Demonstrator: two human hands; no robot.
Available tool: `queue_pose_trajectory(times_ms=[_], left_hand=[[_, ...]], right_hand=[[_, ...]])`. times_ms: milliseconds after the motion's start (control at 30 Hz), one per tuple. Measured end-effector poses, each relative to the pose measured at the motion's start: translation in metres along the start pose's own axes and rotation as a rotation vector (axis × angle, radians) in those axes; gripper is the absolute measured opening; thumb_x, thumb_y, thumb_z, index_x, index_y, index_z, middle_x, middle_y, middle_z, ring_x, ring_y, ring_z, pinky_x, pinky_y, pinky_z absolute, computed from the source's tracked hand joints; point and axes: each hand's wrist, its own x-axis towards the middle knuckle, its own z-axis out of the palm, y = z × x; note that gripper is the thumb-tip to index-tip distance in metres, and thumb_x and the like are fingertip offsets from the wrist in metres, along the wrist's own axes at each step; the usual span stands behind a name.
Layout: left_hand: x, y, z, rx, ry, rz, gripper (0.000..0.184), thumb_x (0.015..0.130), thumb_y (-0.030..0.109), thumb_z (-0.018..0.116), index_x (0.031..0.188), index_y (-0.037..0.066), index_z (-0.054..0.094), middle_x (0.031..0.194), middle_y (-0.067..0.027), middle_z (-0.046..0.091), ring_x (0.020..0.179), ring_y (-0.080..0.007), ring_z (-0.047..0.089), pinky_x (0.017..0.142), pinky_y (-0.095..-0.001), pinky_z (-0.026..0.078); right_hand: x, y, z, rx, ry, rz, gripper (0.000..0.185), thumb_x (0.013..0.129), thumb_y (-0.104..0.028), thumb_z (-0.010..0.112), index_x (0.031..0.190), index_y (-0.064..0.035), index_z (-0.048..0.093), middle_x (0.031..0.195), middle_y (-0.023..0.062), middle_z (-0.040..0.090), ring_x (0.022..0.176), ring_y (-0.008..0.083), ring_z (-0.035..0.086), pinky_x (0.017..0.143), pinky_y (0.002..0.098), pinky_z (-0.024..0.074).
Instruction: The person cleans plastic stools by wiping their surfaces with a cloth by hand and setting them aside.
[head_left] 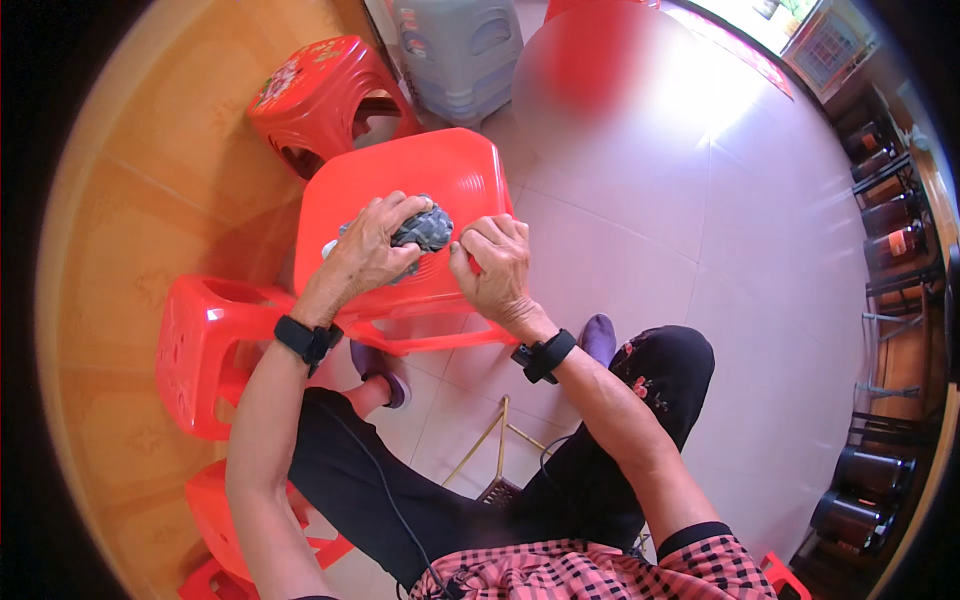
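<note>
A red plastic stool [405, 165] stands in front of my knees. On its seat lies a bunched dark grey patterned cloth [430, 228], pressed under my left hand [376, 240], whose fingers are curled round it. A small whitish bit shows beside that hand at the seat's left side. My right hand [496, 262] is closed over the stool's right edge, fingers bent and thumb tucked in, with red plastic showing between them. Both wrists carry black bands.
More red stools stand along the orange wall, one flower-topped [310, 80] and one plain [195, 345]. Stacked grey stools [460, 60] are behind. Dark jars [865, 470] line shelves at the right. A gold-legged seat [500, 440] is under me; thin cables cross my lap.
</note>
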Motion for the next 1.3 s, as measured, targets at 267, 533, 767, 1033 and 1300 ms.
queue_pose_trajectory(times_ms=[267, 533, 767, 1033, 1300], left_hand=[[-0.024, 0.008, 0.000, -0.472, 0.253, -0.348, 0.046, 0.073, 0.004, 0.057, 0.118, -0.003, 0.051, 0.104, -0.0141, 0.059, 0.095, -0.0224, 0.060, 0.085, -0.0322, 0.047], [-0.011, 0.059, -0.008, -0.535, 0.343, -0.412, 0.045, 0.076, 0.009, 0.058, 0.119, -0.002, 0.051, 0.102, -0.0135, 0.061, 0.094, -0.0196, 0.060, 0.084, -0.0310, 0.047], [-0.014, 0.059, 0.003, -0.615, 0.382, -0.411, 0.042, 0.078, 0.013, 0.060, 0.116, -0.002, 0.051, 0.099, -0.0115, 0.061, 0.089, -0.0172, 0.059, 0.081, -0.0304, 0.047], [-0.028, 0.050, 0.009, -0.696, 0.390, -0.382, 0.034, 0.090, 0.022, 0.056, 0.116, 0.001, 0.051, 0.098, -0.0052, 0.056, 0.088, -0.0109, 0.052, 0.079, -0.0266, 0.044], [-0.031, 0.047, 0.015, -0.717, 0.388, -0.399, 0.030, 0.092, 0.022, 0.055, 0.114, 0.002, 0.051, 0.095, -0.0042, 0.056, 0.085, -0.0093, 0.052, 0.076, -0.0250, 0.044]], right_hand=[[0.007, -0.015, -0.012, 0.030, -0.144, 0.090, 0.025, 0.072, -0.018, 0.069, 0.093, -0.0090, 0.057, 0.083, 0.0035, 0.062, 0.084, 0.0225, 0.056, 0.080, 0.0384, 0.0373], [0.002, -0.038, -0.014, 0.632, -0.195, 0.411, 0.067, 0.079, -0.015, 0.062, 0.136, -0.0035, 0.028, 0.106, 0.0191, 0.062, 0.098, 0.0305, 0.060, 0.089, 0.0417, 0.0447], [0.004, -0.033, -0.020, 0.788, -0.306, 0.473, 0.070, 0.084, -0.019, 0.060, 0.140, -0.0021, 0.020, 0.109, 0.0227, 0.060, 0.100, 0.0282, 0.061, 0.087, 0.0388, 0.0475], [0.003, -0.034, -0.017, 0.674, -0.327, 0.435, 0.068, 0.081, -0.016, 0.060, 0.137, -0.0002, 0.025, 0.102, 0.0203, 0.060, 0.093, 0.0279, 0.063, 0.084, 0.0369, 0.0484], [0.003, -0.035, -0.012, 0.635, -0.249, 0.452, 0.052, 0.083, -0.012, 0.053, 0.130, 0.0020, 0.034, 0.089, 0.0219, 0.061, 0.082, 0.0285, 0.065, 0.075, 0.0377, 0.0494]])
